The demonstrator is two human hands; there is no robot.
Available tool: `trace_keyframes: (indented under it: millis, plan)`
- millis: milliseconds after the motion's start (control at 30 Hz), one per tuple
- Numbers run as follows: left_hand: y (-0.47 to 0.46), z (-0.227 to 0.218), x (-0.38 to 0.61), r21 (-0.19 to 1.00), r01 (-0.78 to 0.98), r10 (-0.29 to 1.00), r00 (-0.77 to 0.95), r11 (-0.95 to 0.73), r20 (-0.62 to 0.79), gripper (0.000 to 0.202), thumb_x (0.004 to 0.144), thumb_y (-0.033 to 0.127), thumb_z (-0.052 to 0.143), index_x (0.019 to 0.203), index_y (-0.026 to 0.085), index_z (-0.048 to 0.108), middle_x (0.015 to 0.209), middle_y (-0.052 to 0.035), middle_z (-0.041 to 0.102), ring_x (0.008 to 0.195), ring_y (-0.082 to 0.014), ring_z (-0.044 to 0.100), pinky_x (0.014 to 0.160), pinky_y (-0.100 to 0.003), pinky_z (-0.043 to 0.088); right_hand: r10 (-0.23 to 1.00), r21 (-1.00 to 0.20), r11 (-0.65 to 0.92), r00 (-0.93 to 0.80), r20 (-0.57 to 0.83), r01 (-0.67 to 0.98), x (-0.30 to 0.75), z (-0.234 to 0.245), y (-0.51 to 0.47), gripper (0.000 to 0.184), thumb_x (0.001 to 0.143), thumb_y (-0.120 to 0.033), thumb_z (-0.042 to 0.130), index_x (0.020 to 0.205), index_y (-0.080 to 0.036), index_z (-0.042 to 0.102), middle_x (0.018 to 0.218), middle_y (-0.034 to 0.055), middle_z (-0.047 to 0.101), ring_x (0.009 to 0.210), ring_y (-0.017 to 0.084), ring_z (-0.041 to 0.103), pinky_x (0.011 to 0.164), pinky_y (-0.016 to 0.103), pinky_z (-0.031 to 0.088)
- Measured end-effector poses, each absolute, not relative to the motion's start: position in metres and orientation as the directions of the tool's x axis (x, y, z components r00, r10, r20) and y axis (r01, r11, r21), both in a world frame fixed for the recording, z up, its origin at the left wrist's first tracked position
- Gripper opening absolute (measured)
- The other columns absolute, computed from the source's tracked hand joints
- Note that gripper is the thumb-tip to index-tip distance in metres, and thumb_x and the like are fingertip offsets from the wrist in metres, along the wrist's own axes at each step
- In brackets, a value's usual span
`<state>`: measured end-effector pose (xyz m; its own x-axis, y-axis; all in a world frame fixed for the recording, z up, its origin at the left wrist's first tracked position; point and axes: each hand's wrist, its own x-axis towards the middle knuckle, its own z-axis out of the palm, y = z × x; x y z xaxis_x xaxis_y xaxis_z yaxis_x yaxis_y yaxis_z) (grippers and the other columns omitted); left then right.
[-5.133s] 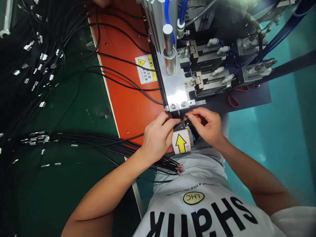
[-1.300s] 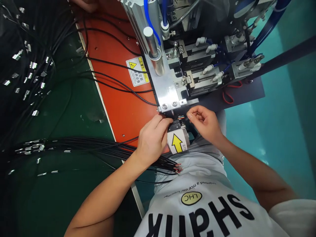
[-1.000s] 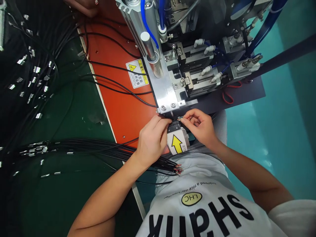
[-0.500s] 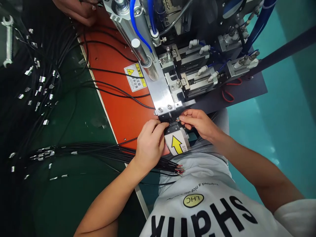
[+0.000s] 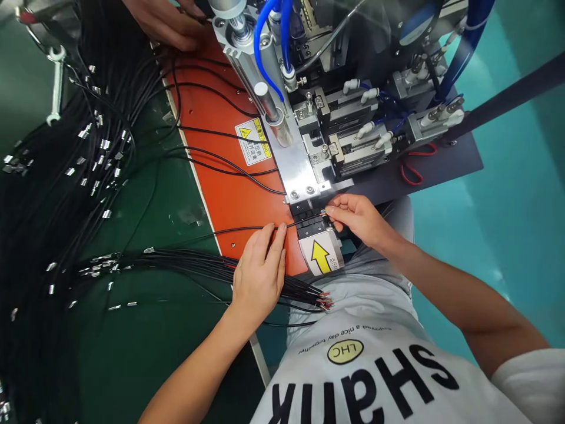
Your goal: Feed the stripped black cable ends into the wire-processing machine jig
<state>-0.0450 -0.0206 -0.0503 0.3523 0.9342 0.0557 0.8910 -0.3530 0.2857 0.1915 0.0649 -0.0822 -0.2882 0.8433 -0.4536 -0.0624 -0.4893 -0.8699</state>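
Observation:
A single black cable (image 5: pixel 238 229) runs across the orange plate into a black slotted fixture (image 5: pixel 311 221) at the machine's near end. My left hand (image 5: pixel 260 274) lies to the left of the fixture, its fingers stretched out and their tips touching the cable. On the fixture's right side, my right hand (image 5: pixel 359 221) pinches the thin stripped end of that cable between thumb and fingertips. A white label with a yellow arrow (image 5: pixel 321 257) sits just below the fixture. Under my left wrist passes a bundle of black cables (image 5: pixel 176 262), its red and white wire ends (image 5: pixel 325 301) at my shirt.
Metal cylinders and clamps (image 5: pixel 359 156) with blue air tubes (image 5: pixel 260 47) rise beyond the fixture. More cables with shiny metal ends (image 5: pixel 106 143) spread over the green table (image 5: pixel 150 365), near a wrench (image 5: pixel 56 85). Another person's hand (image 5: pixel 170 26) is at the far left.
My left hand has drawn back leftward from the fixture and its fingers have straightened, uncovering the cable. My right hand stays at the cable's end. The view has shifted slightly.

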Motion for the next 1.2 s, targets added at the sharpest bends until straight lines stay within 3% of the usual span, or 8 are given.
trace_keyframes:
  millis: [133,267,433,567,767,933,1067,1200]
  plan:
    - [-0.021,-0.051,-0.046,0.311,0.888,0.939,0.337,-0.339,0.062,0.06,0.094,0.017,0.05,0.153,0.02,0.035,0.143,-0.0189,0.048,0.131,-0.0331,0.048,0.107,-0.048,0.044,0.822,-0.852,-0.521,-0.306,-0.48,-0.062,0.193,-0.08,0.067,0.021,0.082,-0.034,0.071,0.077,-0.016,0.063,0.059,-0.0043,0.057,0.052,0.009,0.053,0.057,0.025,0.041]
    - [-0.023,-0.052,-0.045,0.335,0.893,0.953,0.295,-0.301,0.069,0.058,0.095,0.018,0.05,0.151,0.026,0.038,0.144,-0.0188,0.044,0.132,-0.035,0.044,0.106,-0.054,0.044,0.721,-0.74,-0.665,-0.349,-0.599,-0.104,0.195,-0.079,0.072,0.025,0.074,-0.035,0.078,0.074,-0.015,0.064,0.065,-0.0029,0.059,0.051,0.006,0.051,0.05,0.021,0.035]
    - [-0.021,-0.049,-0.047,0.347,0.887,0.952,0.292,-0.305,0.091,0.055,0.094,0.018,0.051,0.148,0.026,0.044,0.144,-0.019,0.043,0.132,-0.0365,0.043,0.106,-0.059,0.041,0.679,-0.698,-0.707,-0.387,-0.624,-0.117,0.206,-0.084,0.069,0.032,0.075,-0.044,0.079,0.077,-0.014,0.065,0.075,-0.0002,0.062,0.056,0.006,0.053,0.049,0.02,0.034]
    - [-0.021,-0.05,-0.051,0.375,0.872,0.949,0.289,-0.314,0.122,0.055,0.095,0.019,0.049,0.15,0.022,0.04,0.142,-0.0177,0.049,0.131,-0.0334,0.047,0.109,-0.055,0.042,0.735,-0.732,-0.666,-0.294,-0.611,-0.144,0.222,-0.091,0.056,0.032,0.077,-0.045,0.078,0.087,-0.016,0.067,0.078,-0.002,0.061,0.061,0.007,0.054,0.054,0.02,0.036]
    - [-0.024,-0.051,-0.057,0.385,0.864,0.946,0.296,-0.325,0.134,0.053,0.096,0.019,0.048,0.149,0.019,0.041,0.143,-0.0174,0.051,0.132,-0.0316,0.048,0.11,-0.052,0.043,0.749,-0.723,-0.662,-0.195,-0.633,-0.197,0.24,-0.099,0.04,0.032,0.076,-0.044,0.078,0.09,-0.018,0.068,0.076,-0.0025,0.06,0.062,0.008,0.053,0.06,0.022,0.04]
    - [0.024,-0.053,-0.063,0.415,0.853,0.948,0.294,-0.317,0.12,0.047,0.098,0.023,0.042,0.145,0.015,0.044,0.145,-0.0171,0.048,0.136,-0.0298,0.044,0.114,-0.051,0.039,0.746,-0.712,-0.666,-0.156,-0.648,-0.223,0.243,-0.095,0.037,0.03,0.075,-0.042,0.08,0.09,-0.018,0.07,0.077,-0.0014,0.061,0.064,0.009,0.053,0.061,0.021,0.044]
    - [0.064,-0.042,-0.071,0.434,0.799,0.908,0.388,-0.417,0.159,0.039,0.099,0.022,0.039,0.135,0.013,0.051,0.14,-0.015,0.052,0.135,-0.026,0.045,0.116,-0.046,0.038,0.752,-0.713,-0.656,-0.129,-0.647,-0.247,0.247,-0.086,0.028,0.027,0.074,-0.039,0.083,0.091,-0.021,0.072,0.079,-0.0004,0.06,0.067,0.009,0.054,0.061,0.017,0.048]
    - [0.072,-0.009,-0.123,0.399,0.83,0.914,0.402,-0.389,0.056,0.036,0.099,0.022,0.039,0.131,0.021,0.053,0.136,-0.0103,0.052,0.127,-0.0213,0.052,0.108,-0.036,0.044,0.737,-0.723,-0.671,-0.031,-0.676,-0.165,0.27,-0.094,0.015,0.026,0.073,-0.039,0.084,0.094,-0.025,0.076,0.086,0.004,0.062,0.077,0.013,0.06,0.065,0.017,0.055]
